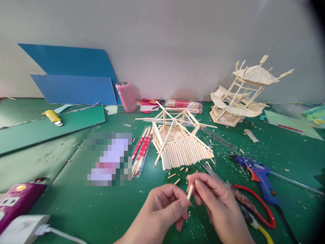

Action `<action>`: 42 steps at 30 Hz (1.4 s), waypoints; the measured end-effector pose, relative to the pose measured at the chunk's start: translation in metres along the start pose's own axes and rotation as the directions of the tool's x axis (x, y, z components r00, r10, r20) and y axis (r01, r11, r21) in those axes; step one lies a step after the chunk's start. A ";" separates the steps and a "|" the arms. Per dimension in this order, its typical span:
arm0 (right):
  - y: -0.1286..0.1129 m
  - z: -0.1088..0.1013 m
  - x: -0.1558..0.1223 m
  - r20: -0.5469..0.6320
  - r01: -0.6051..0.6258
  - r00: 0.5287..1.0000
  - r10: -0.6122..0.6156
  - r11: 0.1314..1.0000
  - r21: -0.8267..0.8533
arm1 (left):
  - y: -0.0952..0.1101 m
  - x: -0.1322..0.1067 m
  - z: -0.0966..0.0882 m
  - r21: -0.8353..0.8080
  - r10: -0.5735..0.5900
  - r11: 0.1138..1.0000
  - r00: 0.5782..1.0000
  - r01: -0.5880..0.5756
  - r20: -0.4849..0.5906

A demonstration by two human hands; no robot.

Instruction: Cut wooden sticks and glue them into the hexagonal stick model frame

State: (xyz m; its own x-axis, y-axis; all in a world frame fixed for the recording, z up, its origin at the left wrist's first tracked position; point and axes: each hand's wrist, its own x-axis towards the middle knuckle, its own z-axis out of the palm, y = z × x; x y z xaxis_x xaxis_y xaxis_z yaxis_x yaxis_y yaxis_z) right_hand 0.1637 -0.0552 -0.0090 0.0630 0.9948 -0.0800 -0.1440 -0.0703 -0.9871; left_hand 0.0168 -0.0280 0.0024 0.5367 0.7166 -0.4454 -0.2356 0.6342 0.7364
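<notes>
A: Item one?
B: Short stick (190,192), pinched in my left grip (166,206), at its two o'clock. Right grip (217,200): bent alongside; hold, I cannot tell.
A: Item two?
B: Stick frame (186,153), twelve o'clock, tabletop (114,208).

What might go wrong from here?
The short stick, pinched by the left hand, might slip and get lost among the similar scraps. The blue glue gun lies near loose wood bits; if its tip is hot, it could scorch them or burn the right hand.
</notes>
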 end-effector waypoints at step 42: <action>0.026 -0.049 -0.004 0.171 0.171 0.985 -0.011 0.137 -0.976 | -0.004 0.022 -0.048 0.952 0.367 -0.306 0.920 -0.018 0.135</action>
State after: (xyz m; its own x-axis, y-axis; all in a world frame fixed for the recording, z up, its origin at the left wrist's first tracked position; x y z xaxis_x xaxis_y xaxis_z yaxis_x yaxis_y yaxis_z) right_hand 0.2082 -0.0649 -0.0413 -0.1051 0.9935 -0.0443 0.9545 0.0883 -0.2847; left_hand -0.0096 -0.0010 -0.0345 0.5168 0.8532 -0.0707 0.8339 -0.4830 0.2670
